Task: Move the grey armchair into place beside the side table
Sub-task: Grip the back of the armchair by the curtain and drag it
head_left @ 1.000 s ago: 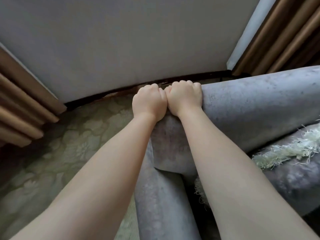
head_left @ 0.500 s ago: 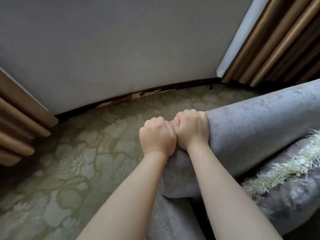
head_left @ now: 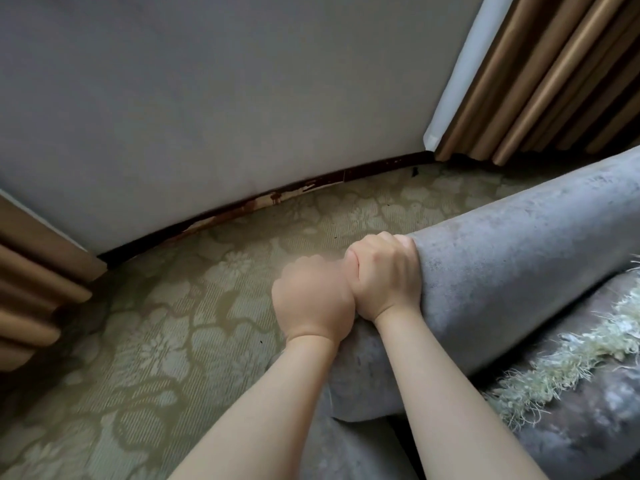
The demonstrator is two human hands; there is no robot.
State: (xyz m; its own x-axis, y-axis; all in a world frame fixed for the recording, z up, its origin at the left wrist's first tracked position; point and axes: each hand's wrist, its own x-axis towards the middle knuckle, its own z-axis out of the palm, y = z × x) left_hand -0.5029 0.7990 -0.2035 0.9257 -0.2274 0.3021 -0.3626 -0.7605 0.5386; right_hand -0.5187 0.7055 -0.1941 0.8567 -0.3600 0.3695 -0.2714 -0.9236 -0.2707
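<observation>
Nearest the camera we log two bare forearms coming up from the bottom edge, side by side and converging. Below and between them runs the front panel of the grey armchair [head_left: 519, 268], which fills the lower right of the view; its rolled arm slants up towards the right edge.

Left grip [head_left: 313, 301]: a bare hand, knuckles up, fingers curled down over the near-left end of the rolled arm. The fingertips are out of sight behind that end. The hand is slightly blurred.

Right grip [head_left: 386, 277]: a bare hand touching the left one, thumb side against it. It clamps the same end of the rolled arm, with its fingers wrapped over the top and far side of the grey fabric. Both grips thus hold the chair at one spot, the chair body extending to their right and below.

Just right of the rolled arm, lower down, a cream fringe [head_left: 554, 372] lies across mottled grey upholstery.

Left of and beyond the grips we see a green floral carpet [head_left: 138, 323], on which the chair stands. Further off, a dark skirting board [head_left: 242, 206] with worn reddish patches meets a plain grey wall [head_left: 207, 98]. Tan pleated curtains hang at the far right [head_left: 554, 81] and at the left edge [head_left: 34, 289]; a white strip [head_left: 457, 71] borders the right one.
</observation>
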